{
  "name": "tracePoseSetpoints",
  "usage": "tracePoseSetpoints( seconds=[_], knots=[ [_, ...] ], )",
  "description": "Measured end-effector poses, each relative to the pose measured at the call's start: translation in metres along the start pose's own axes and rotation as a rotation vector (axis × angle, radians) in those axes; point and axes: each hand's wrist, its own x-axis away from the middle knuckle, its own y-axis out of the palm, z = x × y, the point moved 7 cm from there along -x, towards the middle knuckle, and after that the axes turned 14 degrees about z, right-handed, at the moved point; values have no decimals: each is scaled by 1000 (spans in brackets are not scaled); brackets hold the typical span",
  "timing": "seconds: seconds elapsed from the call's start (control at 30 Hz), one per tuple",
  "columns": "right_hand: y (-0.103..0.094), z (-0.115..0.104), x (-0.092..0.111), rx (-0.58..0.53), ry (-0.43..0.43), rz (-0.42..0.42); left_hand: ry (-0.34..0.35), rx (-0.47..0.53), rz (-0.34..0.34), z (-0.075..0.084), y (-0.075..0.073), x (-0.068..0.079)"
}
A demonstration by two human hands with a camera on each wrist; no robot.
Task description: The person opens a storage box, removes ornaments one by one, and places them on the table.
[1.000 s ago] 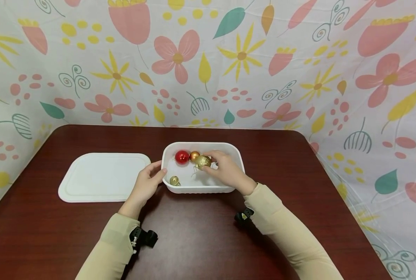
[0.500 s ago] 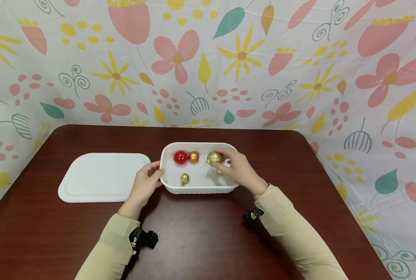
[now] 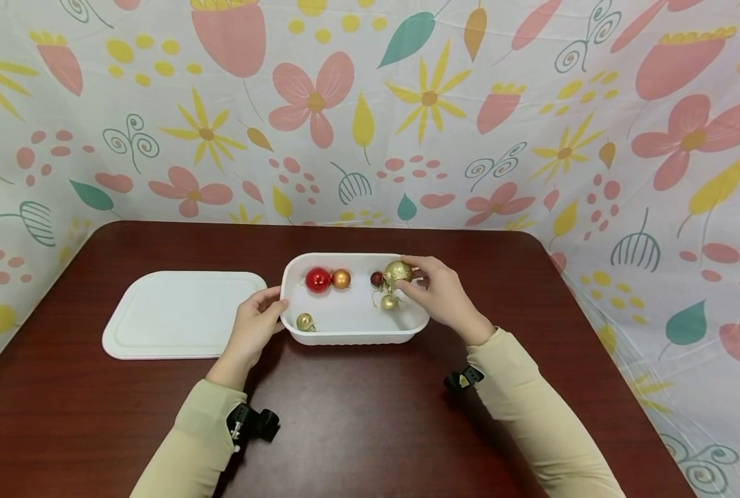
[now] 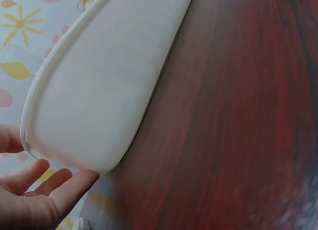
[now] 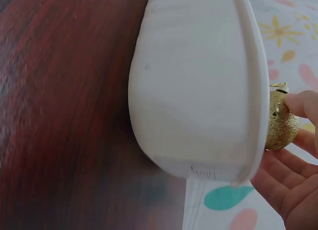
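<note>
My left hand [image 3: 254, 330] grips the left end of a white plastic container [image 3: 345, 337], thumb over the rim and fingers against the outside wall. In the left wrist view, those fingers [image 4: 74, 190] lie along the container's end wall. With thumb and fingertips, my right hand [image 3: 441, 294] pinches a glittery gold bauble [image 3: 398, 272] at the container's right end. The same glitter bauble [image 5: 282, 123] shows just past the rim in the right wrist view. Close by it lie a small dark red bauble [image 3: 377, 279] and a small gold bauble [image 3: 389, 302].
A shiny red bauble [image 3: 317, 280] and an orange-gold bauble [image 3: 341, 279] sit together at the container's back left. Another small gold bauble [image 3: 305, 321] is in the front left corner. A white lid [image 3: 183, 315] lies flat on the brown table [image 3: 345, 415], left of the container.
My right hand has moved right with the glitter bauble, and the container has shifted slightly left. The front small gold bauble rolled right, then back left. The dark red bauble has come into view.
</note>
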Motion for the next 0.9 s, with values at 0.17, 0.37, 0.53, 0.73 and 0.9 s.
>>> tracePoseSetpoints(
  seconds=[0.17, 0.37, 0.53, 0.73, 0.9],
  knots=[
    [-10, 7, 1, -17, 25, 19, 3, -17, 13, 0, -2, -1],
    [-20, 23, 4, -11, 69, 58, 4, -40, 3, 2, -3, 0],
    [-26, 37, 6, 13, 135, 83, 20, -49, 0, 2, -2, 0],
    [-31, 49, 11, 19, 188, 103, 33, -72, 6, 1, 0, 0],
    [-31, 57, 14, 20, 194, 100, 42, -95, 11, 1, 0, 0]
  ],
)
